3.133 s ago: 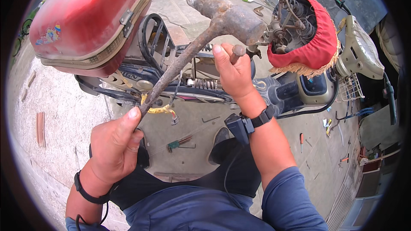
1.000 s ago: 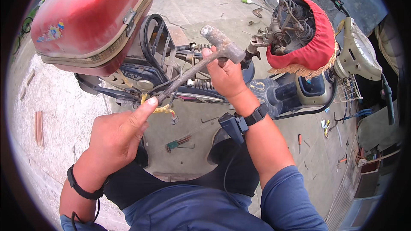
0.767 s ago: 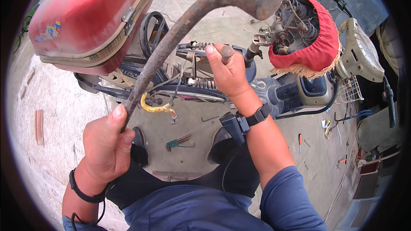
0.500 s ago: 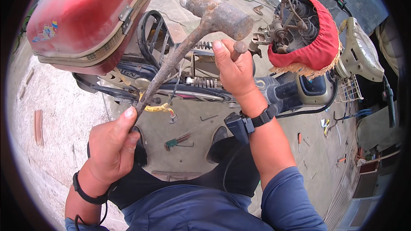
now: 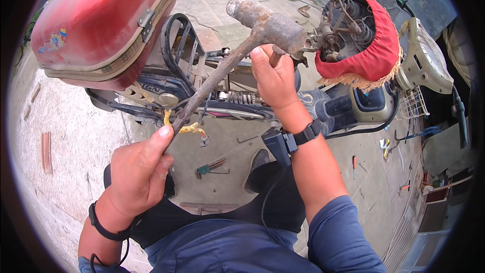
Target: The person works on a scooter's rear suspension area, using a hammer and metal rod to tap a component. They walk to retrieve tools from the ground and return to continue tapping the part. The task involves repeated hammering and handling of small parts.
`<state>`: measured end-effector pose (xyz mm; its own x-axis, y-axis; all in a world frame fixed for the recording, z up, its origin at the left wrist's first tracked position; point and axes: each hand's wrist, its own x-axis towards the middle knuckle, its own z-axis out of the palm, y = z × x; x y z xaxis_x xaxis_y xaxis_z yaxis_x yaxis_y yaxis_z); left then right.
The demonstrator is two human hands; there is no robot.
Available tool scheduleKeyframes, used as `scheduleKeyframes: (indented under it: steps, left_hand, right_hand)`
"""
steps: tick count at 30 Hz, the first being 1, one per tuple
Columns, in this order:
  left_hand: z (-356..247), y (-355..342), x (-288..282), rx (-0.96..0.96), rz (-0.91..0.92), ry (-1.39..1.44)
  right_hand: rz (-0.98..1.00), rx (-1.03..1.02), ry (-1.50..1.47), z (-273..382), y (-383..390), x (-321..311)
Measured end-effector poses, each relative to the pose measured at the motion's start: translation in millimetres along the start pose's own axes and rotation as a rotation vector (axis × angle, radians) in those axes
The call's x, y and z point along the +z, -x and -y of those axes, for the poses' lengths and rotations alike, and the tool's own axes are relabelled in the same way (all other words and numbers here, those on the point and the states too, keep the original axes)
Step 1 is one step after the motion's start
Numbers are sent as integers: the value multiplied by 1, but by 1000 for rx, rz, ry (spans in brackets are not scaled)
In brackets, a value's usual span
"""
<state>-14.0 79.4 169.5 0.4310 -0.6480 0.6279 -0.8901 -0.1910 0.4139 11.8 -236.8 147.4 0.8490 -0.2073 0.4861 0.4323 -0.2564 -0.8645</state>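
Note:
A rusty hammer slants up across the view, its handle gripped low down by my left hand, thumb along the shaft. My right hand is closed around a short rusty metal rod with a flat top; its lower part is hidden in the fist. The hammer's head overlaps the rod's top in the view; whether they touch I cannot tell. Behind both hands lies a scooter, its coil-spring shock absorber showing beside my right wrist.
The scooter's red rounded case is at the left. At the right, a tipped-up saddle in a red fringed cover bares its springs. On the floor lie a hex key set, a loose hex key and a screwdriver.
The hammer has shifted to the right, its head now overlapping the rod's top. My left hand has moved slightly right with it, and my right hand has shifted slightly left.

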Motion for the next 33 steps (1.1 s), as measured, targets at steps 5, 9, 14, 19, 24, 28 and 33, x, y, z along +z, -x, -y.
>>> scheduleKeyframes:
  steps: [5,9,14,19,24,28,33]
  left_hand:
    - [1,-11,0,-30,54,1]
    - [-2,-16,-5,-139,100,15]
    - [0,-14,-15,-19,-36,15]
    - [5,-27,-13,-136,128,-17]
    - [6,-41,-20,11,-86,-87]
    - [8,-36,-24,-117,25,2]
    - [8,-35,-18,-99,26,-19]
  right_hand:
    - [7,-35,-2,-2,-3,4]
    - [-4,-18,70,2,-4,5]
    - [-3,-2,109,4,-6,3]
    - [-63,54,117,-16,-5,-1]
    - [-73,30,53,-3,-14,-5]
    - [-51,57,25,8,-18,-8]
    - [-84,93,37,-5,-11,-14]
